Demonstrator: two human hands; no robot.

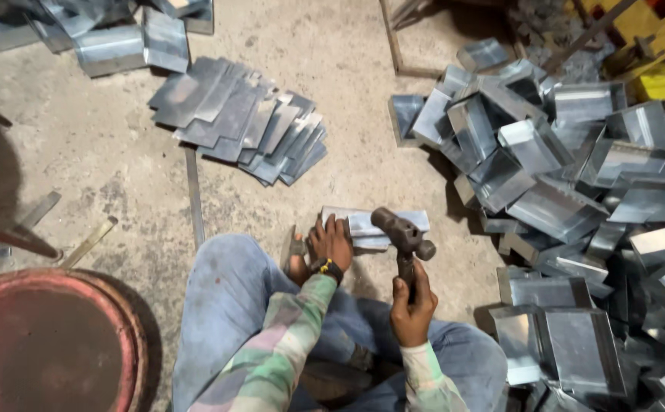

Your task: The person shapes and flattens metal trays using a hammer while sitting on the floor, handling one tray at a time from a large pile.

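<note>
A: Entry. Right hand clenched round the handle of a ball-peen hammer, head raised just above and ahead of that grip. Left hand flat, fingers spread, pressing down a folded sheet-metal piece on the floor; nothing enclosed in that grip, it only pins.

B: Where is the piece relative to the grips?

A: Under and just ahead of the left grip, running off to its right, beneath the hammer head. In my judgement, strikes should land on the part well clear of the left fingertips, with the pinning hand kept back from the fold line and the hammer face coming down square so the edge flattens evenly.

B: Surface?

A: Bare concrete floor, rough and dusty; no table. The person sits on it, knees bent either side of the work.

B: Surroundings?

A: Fanned stack of flat metal blanks well ahead-left of the left grip. Large heap of formed metal trays to the right of the right grip. Round red-rimmed drum top far left.
</note>
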